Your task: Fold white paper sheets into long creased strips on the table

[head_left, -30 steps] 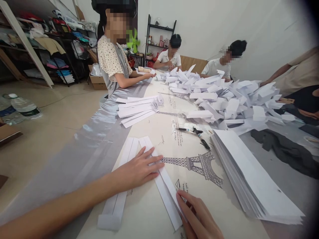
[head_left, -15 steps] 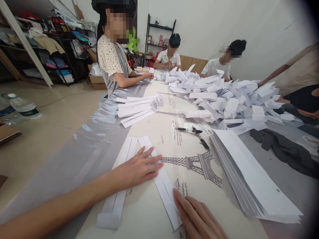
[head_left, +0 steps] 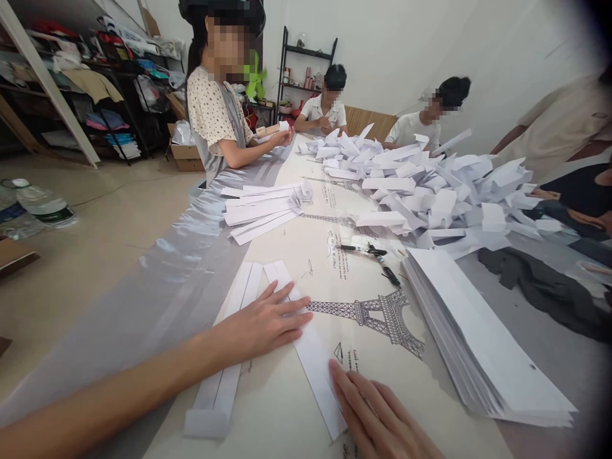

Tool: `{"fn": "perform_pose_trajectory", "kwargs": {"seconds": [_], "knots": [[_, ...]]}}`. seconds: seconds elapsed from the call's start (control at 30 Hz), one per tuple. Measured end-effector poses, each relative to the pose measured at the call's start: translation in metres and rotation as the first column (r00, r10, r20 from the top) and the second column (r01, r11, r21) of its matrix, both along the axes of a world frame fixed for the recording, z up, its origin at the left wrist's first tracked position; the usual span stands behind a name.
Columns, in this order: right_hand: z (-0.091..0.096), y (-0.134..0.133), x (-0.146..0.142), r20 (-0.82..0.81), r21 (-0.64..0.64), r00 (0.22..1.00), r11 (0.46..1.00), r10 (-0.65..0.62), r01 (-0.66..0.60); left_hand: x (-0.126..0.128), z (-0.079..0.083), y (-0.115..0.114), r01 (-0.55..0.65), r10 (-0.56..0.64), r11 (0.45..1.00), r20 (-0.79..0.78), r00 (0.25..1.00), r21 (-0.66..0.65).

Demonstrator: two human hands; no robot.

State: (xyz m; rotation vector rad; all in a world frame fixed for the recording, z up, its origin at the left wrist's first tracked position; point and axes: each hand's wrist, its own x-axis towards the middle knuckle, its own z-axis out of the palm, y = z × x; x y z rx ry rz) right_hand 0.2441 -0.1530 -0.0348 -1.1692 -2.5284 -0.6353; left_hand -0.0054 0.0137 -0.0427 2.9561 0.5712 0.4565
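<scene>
A folded white paper strip (head_left: 313, 373) lies slantwise on the table in front of me. My left hand (head_left: 275, 319) rests flat across its upper part, fingers spread. At the strip's lower right edge, my right hand (head_left: 377, 408) touches the paper with its fingers stretched out and close together; its lower part is cut off by the frame. Under my left forearm lies a second folded paper strip (head_left: 222, 376), its near end turned up. A thick stack of white paper sheets (head_left: 492, 331) lies to the right of my right hand.
Folded strips (head_left: 262, 207) lie fanned out ahead. A large heap of folded papers (head_left: 430, 185) covers the far right. Pens (head_left: 377, 252) lie mid-table, a dark cloth (head_left: 535, 284) at right. Several people sit or stand around the table (head_left: 268, 414); one at left (head_left: 215, 121) holds paper.
My hands stay nearly in place on the strip. The person at left has raised a paper piece off the table. At the far right, a person's arm has drawn back from the heap.
</scene>
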Motion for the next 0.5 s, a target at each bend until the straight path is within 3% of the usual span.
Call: {"fn": "perform_pose_trajectory", "kwargs": {"seconds": [0.13,0.33,0.5], "knots": [[0.01,0.001,0.002,0.006,-0.053,1.0,0.998,0.031,-0.03,0.001,0.001,-0.001,-0.005,0.004,1.0,0.005,1.0,0.003],[0.039,0.037,0.002,-0.058,-0.321,0.995,0.942,0.084,-0.098,0.001,0.004,-0.001,-0.001,0.001,1.0,0.02,1.0,-0.019],[0.027,0.069,-0.011,-0.184,-0.274,0.983,0.959,0.024,-0.075,0.001,0.008,-0.002,-0.003,0.003,1.0,-0.004,1.0,-0.006]]}}
